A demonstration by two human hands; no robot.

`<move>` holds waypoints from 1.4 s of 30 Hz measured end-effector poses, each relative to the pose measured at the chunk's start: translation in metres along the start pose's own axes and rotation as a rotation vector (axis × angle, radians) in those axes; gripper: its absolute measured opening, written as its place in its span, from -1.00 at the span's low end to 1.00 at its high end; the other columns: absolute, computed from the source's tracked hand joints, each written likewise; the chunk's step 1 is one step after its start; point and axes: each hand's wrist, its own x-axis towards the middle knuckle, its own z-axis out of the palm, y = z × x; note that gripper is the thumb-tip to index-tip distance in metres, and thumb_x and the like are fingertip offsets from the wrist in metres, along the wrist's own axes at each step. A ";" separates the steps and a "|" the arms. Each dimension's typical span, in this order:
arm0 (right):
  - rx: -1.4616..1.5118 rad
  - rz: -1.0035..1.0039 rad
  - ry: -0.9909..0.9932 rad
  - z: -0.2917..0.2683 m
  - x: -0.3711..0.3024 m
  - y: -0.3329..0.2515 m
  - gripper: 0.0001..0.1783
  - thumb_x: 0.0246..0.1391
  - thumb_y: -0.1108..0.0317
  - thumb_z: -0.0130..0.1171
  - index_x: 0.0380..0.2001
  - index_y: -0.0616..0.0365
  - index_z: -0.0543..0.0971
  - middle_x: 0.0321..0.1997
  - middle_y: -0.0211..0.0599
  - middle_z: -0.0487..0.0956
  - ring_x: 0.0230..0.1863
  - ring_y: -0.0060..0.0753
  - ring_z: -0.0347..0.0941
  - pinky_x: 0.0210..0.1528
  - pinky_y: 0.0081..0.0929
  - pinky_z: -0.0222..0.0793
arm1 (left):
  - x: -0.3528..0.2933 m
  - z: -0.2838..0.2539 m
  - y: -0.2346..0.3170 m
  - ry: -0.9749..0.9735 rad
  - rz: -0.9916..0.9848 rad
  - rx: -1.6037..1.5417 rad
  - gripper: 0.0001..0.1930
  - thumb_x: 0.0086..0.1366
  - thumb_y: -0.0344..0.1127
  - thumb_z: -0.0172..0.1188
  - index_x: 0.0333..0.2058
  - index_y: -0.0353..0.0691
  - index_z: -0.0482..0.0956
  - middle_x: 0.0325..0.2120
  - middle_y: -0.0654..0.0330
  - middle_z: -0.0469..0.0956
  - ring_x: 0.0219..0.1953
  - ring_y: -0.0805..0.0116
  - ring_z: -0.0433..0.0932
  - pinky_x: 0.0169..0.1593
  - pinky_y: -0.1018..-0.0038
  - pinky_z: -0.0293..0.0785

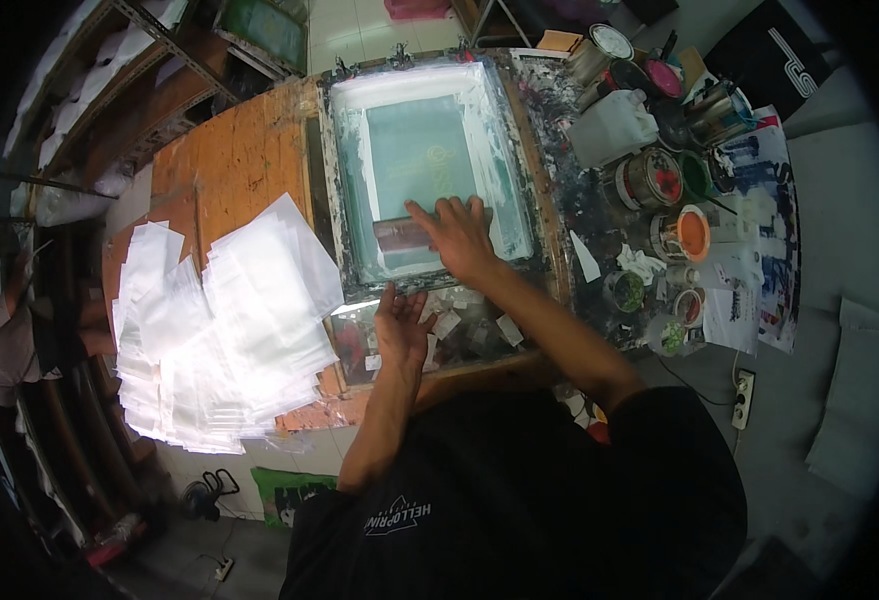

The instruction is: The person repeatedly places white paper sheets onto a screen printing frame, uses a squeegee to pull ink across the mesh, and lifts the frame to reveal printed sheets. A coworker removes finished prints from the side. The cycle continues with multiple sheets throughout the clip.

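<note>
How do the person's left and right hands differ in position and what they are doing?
The right hand is over the screen; the left hand is at its near edge. The right hand grips a squeegee; the left hand's grip is unclear. Both are bare.

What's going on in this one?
A person in a black T-shirt works at a screen-printing frame. The right hand holds a squeegee on the near part of the mesh. The left hand is at the frame's near edge; whether it grips is unclear. Loose white sheets lie piled to the left, and paint cans crowd the right.
</note>
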 end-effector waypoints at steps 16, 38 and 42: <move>-0.138 0.080 0.146 0.041 0.187 0.110 -0.27 0.00 0.44 0.38 0.30 -0.17 0.47 -0.13 -0.34 0.55 0.07 -0.23 0.46 0.33 0.50 -0.08 | 0.007 0.003 0.006 0.011 -0.067 0.032 -0.01 0.48 0.14 -0.01 0.48 -0.40 -0.39 0.52 -0.20 -0.26 0.53 -0.08 -0.04 0.46 -0.26 -0.15; -0.046 -0.157 0.347 -0.186 0.092 -0.017 -0.37 0.16 -0.20 0.27 0.11 0.03 0.61 -0.37 -0.26 0.51 -0.31 -0.23 0.46 -0.10 -0.14 0.29 | -0.007 0.075 0.118 -0.804 0.516 0.013 -0.72 0.23 -0.46 0.19 -0.07 -0.30 0.58 -0.08 0.07 0.65 0.08 0.01 0.59 0.37 -0.11 0.27; 0.018 -0.222 0.450 -0.217 0.155 0.000 -0.45 0.18 -0.19 0.25 -0.07 0.08 0.69 -0.42 -0.15 0.61 -0.37 -0.10 0.56 -0.18 -0.12 0.34 | 0.154 0.100 0.145 -0.064 0.979 0.681 -0.67 0.40 -0.21 0.18 -0.03 -0.36 0.59 -0.23 0.25 0.60 -0.24 0.42 0.49 -0.16 0.40 0.46</move>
